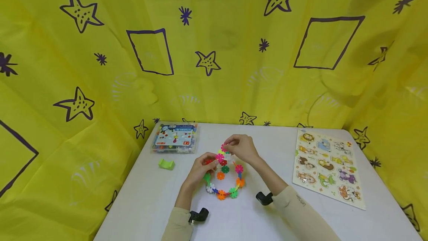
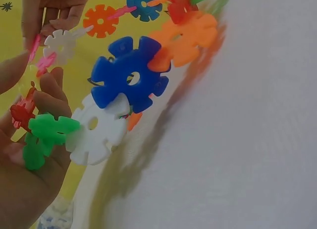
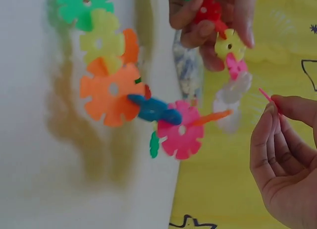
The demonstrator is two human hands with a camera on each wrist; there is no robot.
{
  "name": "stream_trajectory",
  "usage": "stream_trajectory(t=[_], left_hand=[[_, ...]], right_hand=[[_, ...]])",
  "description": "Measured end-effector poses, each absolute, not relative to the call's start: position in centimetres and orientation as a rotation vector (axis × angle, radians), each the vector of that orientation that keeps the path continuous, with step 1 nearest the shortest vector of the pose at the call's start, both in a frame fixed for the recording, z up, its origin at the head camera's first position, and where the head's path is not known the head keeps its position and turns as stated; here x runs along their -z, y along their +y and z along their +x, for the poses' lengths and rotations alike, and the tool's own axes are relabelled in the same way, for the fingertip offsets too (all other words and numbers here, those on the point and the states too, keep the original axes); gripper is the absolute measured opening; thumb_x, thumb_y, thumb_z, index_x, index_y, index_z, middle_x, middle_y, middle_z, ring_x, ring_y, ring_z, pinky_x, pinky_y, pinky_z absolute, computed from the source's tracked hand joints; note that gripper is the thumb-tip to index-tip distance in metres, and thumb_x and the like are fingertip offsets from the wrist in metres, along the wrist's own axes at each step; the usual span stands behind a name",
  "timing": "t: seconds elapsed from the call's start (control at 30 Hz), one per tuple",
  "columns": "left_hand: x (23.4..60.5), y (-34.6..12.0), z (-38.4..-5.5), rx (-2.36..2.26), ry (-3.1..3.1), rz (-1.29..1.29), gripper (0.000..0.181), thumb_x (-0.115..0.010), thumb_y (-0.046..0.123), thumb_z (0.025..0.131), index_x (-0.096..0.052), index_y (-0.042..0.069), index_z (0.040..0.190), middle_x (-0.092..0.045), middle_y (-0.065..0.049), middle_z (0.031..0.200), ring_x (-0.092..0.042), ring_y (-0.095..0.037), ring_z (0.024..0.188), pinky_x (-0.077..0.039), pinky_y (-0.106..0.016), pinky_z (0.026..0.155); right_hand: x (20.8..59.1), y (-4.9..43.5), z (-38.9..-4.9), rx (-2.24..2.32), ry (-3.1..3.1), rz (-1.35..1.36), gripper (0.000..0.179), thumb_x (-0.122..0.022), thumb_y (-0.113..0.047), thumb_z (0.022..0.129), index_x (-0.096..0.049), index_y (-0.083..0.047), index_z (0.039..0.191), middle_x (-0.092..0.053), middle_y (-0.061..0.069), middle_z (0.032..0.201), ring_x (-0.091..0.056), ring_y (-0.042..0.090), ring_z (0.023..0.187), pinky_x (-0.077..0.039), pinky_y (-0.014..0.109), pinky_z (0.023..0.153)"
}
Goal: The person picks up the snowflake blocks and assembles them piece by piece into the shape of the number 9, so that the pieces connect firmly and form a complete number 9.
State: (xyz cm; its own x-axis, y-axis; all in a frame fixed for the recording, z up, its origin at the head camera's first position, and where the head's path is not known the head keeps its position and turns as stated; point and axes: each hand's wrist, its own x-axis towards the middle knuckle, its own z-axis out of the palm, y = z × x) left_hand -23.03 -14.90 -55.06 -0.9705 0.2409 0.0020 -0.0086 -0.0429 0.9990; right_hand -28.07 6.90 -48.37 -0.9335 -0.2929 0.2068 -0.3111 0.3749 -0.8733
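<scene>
Two things sit leftmost on the desk [image 1: 140, 203] I watch, a box [image 1: 174, 137] and a green block [image 1: 166, 164]; mid-desk, my left grip [image 1: 200, 168] is closed on a ring of flower discs [image 1: 221, 195]; beside it, my right grip [image 1: 243, 148] pinches a pink disc [image 1: 224, 147]; rightmost lies an animal puzzle [image 1: 326, 170].

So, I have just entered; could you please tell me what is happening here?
A person's left hand grips a ring-shaped chain of colourful, notched plastic discs over the white table. The right hand pinches a small pink plastic disc, close to the chain but apart from it. A clear plastic box lies behind, on the left.
</scene>
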Motion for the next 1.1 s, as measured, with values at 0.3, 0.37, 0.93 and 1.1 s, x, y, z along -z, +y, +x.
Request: stream_trajectory(t=[0.3, 0.37, 0.93, 1.1], left_hand=[[55.2, -14.7, -23.0, -2.131, 2.06, 0.241, 0.033, -0.074, 0.021, 0.099, -0.066, 0.003, 0.127, -0.068, -0.021, 0.092, -0.056, -0.021, 0.069, -0.051, -0.028, 0.066], [55.1, -14.6, -22.9, -2.122, 2.069, 0.238, 0.034, -0.076, 0.02, 0.098, -0.066, 0.004, 0.126, -0.07, -0.017, 0.093, -0.056, -0.02, 0.07, -0.05, -0.028, 0.067], [55.6, -13.8, -22.9, -2.143, 2.221, 0.225, 0.021, -0.082, 0.019, 0.092, -0.077, 0.008, 0.11, -0.069, -0.001, 0.079, -0.053, -0.021, 0.063, -0.049, -0.027, 0.06], [55.5, -13.6, -22.8, -2.174, 2.226, 0.196, 0.02, -0.083, 0.018, 0.091, -0.079, 0.007, 0.107, -0.072, -0.002, 0.083, -0.055, -0.027, 0.066, -0.051, -0.025, 0.061]], right_hand=[[47.0, 5.8, -26.7, -1.548, -2.636, 0.664, 0.005, -0.081, -0.014, 0.091, -0.078, -0.01, 0.092, -0.074, 0.006, 0.078, -0.068, 0.019, 0.064, -0.056, 0.031, 0.059], [46.9, 5.6, -26.6, -1.515, -2.648, 0.674, 0.005, -0.08, -0.014, 0.091, -0.078, -0.01, 0.091, -0.073, 0.006, 0.077, -0.068, 0.019, 0.064, -0.056, 0.031, 0.058], [47.4, 4.5, -26.5, -1.255, -2.615, 0.693, 0.004, -0.082, -0.012, 0.088, -0.078, -0.011, 0.086, -0.067, -0.006, 0.07, -0.059, 0.008, 0.06, -0.052, 0.025, 0.056], [47.3, 4.3, -26.4, -1.173, -2.605, 0.715, 0.005, -0.083, -0.009, 0.087, -0.08, -0.008, 0.091, -0.07, -0.004, 0.07, -0.058, 0.006, 0.056, -0.05, 0.024, 0.052]])
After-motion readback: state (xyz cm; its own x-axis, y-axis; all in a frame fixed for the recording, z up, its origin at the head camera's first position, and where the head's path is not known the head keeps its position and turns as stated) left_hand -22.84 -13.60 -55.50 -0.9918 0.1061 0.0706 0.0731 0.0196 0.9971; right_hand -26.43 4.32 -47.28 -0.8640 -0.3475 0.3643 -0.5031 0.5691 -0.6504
